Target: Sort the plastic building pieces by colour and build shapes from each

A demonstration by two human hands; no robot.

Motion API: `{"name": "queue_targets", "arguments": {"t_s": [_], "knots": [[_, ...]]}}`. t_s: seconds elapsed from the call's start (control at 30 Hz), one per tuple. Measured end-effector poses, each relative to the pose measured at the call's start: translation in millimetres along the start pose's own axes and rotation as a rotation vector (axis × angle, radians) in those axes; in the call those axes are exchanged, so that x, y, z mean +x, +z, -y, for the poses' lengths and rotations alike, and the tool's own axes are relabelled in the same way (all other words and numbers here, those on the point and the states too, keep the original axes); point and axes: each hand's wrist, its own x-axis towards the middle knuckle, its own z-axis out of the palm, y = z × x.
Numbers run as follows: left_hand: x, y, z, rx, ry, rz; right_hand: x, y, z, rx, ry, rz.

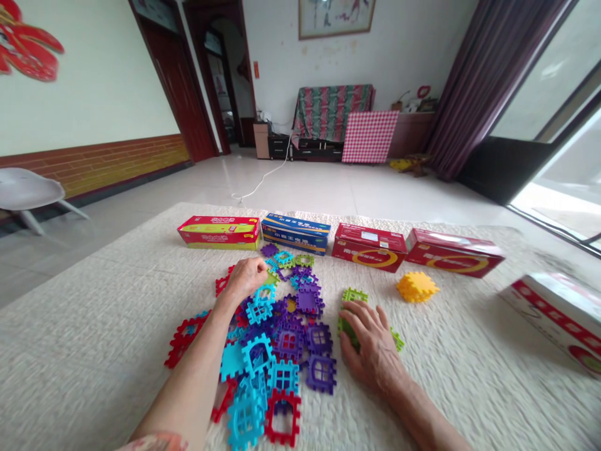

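My left hand (248, 277) is closed above the far part of a heap of plastic interlocking tiles, beside a light green tile (271, 278). Its fingertips are hidden, so what they hold, if anything, does not show. My right hand (370, 341) lies with fingers apart over several green tiles (354, 294), partly covering them. Between the hands, the heap mixes purple tiles (288, 341), light blue tiles (257, 354) and red tiles (282, 418), many with window-like openings. A stack of yellow tiles (417, 287) stands right of my right hand.
Beyond the heap stand a red and yellow-green box (220, 232), a blue box (295, 234) and two dark red boxes (369, 246). A white and red box (558, 319) is at the right. All rest on a cream quilted cover (117, 351).
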Motion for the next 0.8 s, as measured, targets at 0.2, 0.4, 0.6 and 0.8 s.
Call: {"name": "queue_targets", "arguments": {"t_s": [0.2, 0.4, 0.6, 0.8], "knots": [[-3, -5.4, -24, -0.028, 0.121, -0.258, 1, -5, 3, 0.032, 0.017, -0.079], [-18, 5.8, -60, -0.280, 0.188, -0.036, 3, -3, -12, 0.271, 0.172, -0.356], [-47, 30.3, -132, -0.372, 0.367, 0.217, 1, -7, -22, 0.399, 0.308, -0.518], [-44, 19.8, -132, -0.343, 0.374, 0.168, 0, -11, -15, 0.312, 0.154, -0.393]]}}
